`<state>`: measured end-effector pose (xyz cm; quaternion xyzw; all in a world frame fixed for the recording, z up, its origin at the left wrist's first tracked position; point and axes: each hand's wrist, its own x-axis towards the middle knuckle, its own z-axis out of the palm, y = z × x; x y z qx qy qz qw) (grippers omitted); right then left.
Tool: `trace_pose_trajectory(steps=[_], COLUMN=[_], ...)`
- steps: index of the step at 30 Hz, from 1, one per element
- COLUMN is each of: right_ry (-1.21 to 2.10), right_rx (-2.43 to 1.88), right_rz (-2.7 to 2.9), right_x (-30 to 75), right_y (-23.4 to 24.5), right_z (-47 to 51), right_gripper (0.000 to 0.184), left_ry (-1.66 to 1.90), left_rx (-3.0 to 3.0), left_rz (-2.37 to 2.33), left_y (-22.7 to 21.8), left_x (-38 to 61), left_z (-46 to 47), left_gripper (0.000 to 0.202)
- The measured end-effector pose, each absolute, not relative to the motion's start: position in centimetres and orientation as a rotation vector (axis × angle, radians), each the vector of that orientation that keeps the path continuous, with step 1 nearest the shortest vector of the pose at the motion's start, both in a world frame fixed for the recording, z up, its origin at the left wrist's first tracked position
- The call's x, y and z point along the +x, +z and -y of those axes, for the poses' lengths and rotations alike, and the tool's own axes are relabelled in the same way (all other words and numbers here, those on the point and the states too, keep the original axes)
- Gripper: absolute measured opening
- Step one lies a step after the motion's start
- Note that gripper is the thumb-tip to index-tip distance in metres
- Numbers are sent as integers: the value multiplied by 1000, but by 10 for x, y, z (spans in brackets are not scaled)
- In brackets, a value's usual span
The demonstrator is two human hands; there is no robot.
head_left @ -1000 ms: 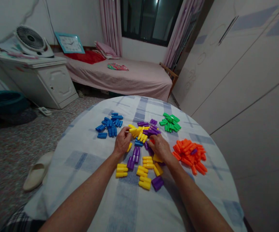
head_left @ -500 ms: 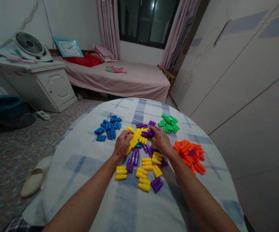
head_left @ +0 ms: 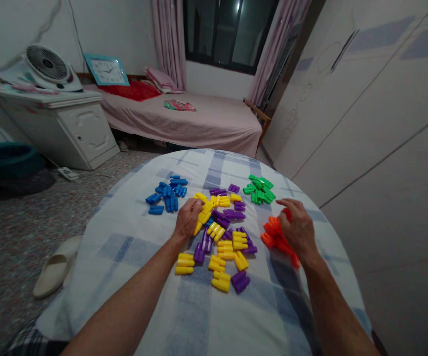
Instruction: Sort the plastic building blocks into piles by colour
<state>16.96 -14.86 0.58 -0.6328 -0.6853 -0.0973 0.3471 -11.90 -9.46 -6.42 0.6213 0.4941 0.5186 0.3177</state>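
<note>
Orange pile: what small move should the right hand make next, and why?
Probably lift the right hand off the orange pieces and reach for the mixed yellow and purple pieces at the centre: the orange ones sit in their own heap, while those two colours lie intermingled beside the left hand.

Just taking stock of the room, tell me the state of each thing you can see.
Left hand, palm down beside yellow plastic pieces
Right hand, curled over orange plastic pieces
Cabinet door, shut
Wardrobe doors, shut
Curtains, drawn aside
</note>
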Motion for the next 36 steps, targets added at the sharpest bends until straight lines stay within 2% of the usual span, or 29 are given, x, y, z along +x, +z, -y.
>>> trace_pose_trajectory(steps=[7, 15, 20, 26, 32, 36], right_ry=[-342, -438, -111, -206, 321, 341], right_rx=[-1800, -2016, -2127, -1876, -1412, -1347], right_rz=[1737, 1685, 1651, 1586, 1989, 2227], right_x=[219, 225, 234, 201, 98, 48], right_y=[-20, -34, -39, -18, -2, -13], right_z=[154, 154, 155, 157, 165, 164], right_gripper=[34, 43, 48, 40, 23, 20], left_ry=[1374, 1400, 1404, 1384, 1370, 1294], left_rx=[1562, 1495, 1453, 1492, 1480, 1604], left_rz=[-1303, -1307, -1317, -1319, -1318, -1256], left_y=[-66, -64, -64, -64, -65, -69], left_x=[-122, -121, -120, -121, -120, -118], left_z=[94, 95, 96, 95, 94, 94], left_gripper=[39, 40, 40, 38, 35, 26])
